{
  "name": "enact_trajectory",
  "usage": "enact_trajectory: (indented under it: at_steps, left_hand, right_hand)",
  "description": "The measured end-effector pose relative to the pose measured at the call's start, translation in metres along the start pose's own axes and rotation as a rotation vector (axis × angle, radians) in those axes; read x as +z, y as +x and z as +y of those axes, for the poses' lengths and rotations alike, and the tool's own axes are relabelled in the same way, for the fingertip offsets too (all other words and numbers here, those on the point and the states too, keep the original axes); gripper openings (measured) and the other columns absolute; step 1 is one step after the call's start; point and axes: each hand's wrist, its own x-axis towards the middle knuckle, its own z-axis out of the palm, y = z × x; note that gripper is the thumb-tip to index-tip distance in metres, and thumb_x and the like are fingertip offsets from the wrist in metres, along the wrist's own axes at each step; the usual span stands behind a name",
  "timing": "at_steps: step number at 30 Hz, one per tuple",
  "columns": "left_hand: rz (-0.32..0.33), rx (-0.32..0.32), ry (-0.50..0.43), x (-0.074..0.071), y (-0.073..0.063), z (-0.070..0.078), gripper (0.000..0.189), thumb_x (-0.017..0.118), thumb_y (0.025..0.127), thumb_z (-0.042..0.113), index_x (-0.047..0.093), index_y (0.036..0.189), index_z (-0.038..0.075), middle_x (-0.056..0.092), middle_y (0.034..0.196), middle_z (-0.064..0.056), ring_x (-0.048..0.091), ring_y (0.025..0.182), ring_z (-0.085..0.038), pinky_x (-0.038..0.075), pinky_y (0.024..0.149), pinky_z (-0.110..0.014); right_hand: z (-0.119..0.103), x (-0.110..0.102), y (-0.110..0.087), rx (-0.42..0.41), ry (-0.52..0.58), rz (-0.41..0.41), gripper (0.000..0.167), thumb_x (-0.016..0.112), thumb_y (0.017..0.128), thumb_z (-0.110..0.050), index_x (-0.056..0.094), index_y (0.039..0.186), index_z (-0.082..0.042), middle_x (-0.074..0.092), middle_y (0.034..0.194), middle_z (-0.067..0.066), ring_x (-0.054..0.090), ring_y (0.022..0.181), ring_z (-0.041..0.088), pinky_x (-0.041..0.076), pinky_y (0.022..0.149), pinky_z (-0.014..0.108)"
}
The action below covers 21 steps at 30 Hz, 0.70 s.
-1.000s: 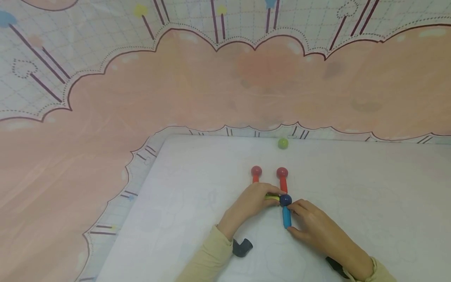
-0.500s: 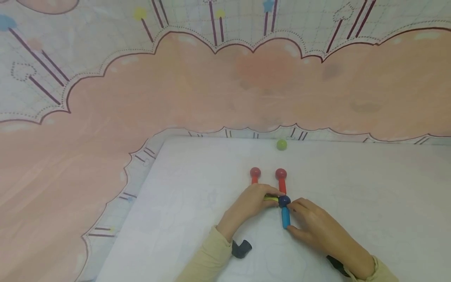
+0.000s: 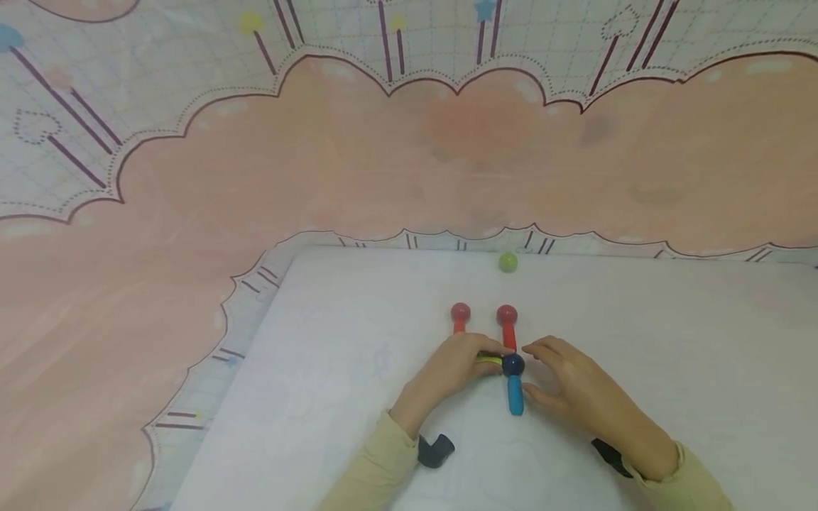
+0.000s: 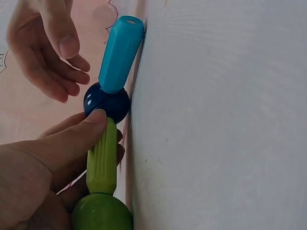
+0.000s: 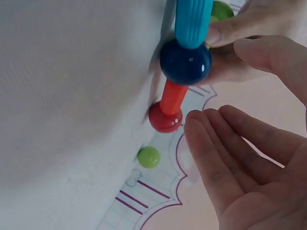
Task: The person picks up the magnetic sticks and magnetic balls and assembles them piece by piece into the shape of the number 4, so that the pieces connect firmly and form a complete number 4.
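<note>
In the head view my left hand holds a joined toy of rods and balls on the white surface. Its thumb and fingers pinch a yellow-green rod, which runs from a green ball to a dark blue ball. From the blue ball, a light blue rod points toward me and a red rod points away, tipped by a red ball. Another red ball on a rod shows beyond my left hand. My right hand, fingers loosely spread, hovers just right of the blue rod, holding nothing.
A loose light green ball lies near the far edge of the white board. Beyond that edge spreads a peach patterned cloth. Dark wrist-worn pieces show by both sleeves.
My right hand has let go of the light blue rod and drawn slightly to the right, its fingers spreading. My left hand keeps its pinch on the yellow-green rod.
</note>
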Motion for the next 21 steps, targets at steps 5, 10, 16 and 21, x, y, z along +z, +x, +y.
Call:
enact_trajectory:
  at_steps: [5, 10, 16, 21]
  left_hand:
    - [-0.007, -0.004, -0.007, 0.000, 0.000, 0.000, 0.032, 0.074, 0.088, 0.024, 0.074, 0.120, 0.021, 0.074, 0.107, 0.011, 0.065, 0.096, -0.001, 0.049, 0.091, -0.014]
    - [-0.006, 0.013, -0.019, 0.000, 0.000, -0.001, 0.031, 0.074, 0.088, 0.023, 0.074, 0.119, 0.021, 0.074, 0.109, 0.011, 0.065, 0.099, 0.000, 0.048, 0.091, -0.013]
    - [-0.016, 0.015, -0.040, 0.000, 0.000, -0.001, 0.031, 0.073, 0.089, 0.023, 0.074, 0.120, 0.021, 0.074, 0.109, 0.011, 0.065, 0.098, 0.001, 0.048, 0.091, -0.012]
    - [-0.018, 0.010, -0.051, 0.000, 0.000, -0.001, 0.031, 0.072, 0.089, 0.023, 0.074, 0.120, 0.021, 0.074, 0.111, 0.011, 0.064, 0.100, 0.001, 0.048, 0.092, -0.013]
  right_hand:
    - [0.003, -0.003, 0.006, -0.003, 0.007, 0.019, 0.053, 0.088, 0.075, -0.024, 0.067, 0.118, -0.001, 0.066, 0.113, 0.011, 0.066, 0.104, 0.028, 0.057, 0.089, 0.045]
    - [0.006, -0.006, 0.012, 0.012, -0.003, 0.011, 0.054, 0.087, 0.075, -0.023, 0.066, 0.120, -0.001, 0.066, 0.114, 0.014, 0.065, 0.106, 0.031, 0.056, 0.090, 0.047]
    - [0.008, -0.007, 0.018, 0.008, -0.017, 0.013, 0.054, 0.087, 0.075, -0.021, 0.066, 0.120, -0.001, 0.065, 0.115, 0.015, 0.064, 0.107, 0.033, 0.055, 0.091, 0.048]
    - [0.012, -0.008, 0.025, -0.007, -0.012, 0.025, 0.053, 0.087, 0.076, -0.019, 0.066, 0.120, 0.001, 0.065, 0.114, 0.016, 0.064, 0.107, 0.034, 0.054, 0.092, 0.049]
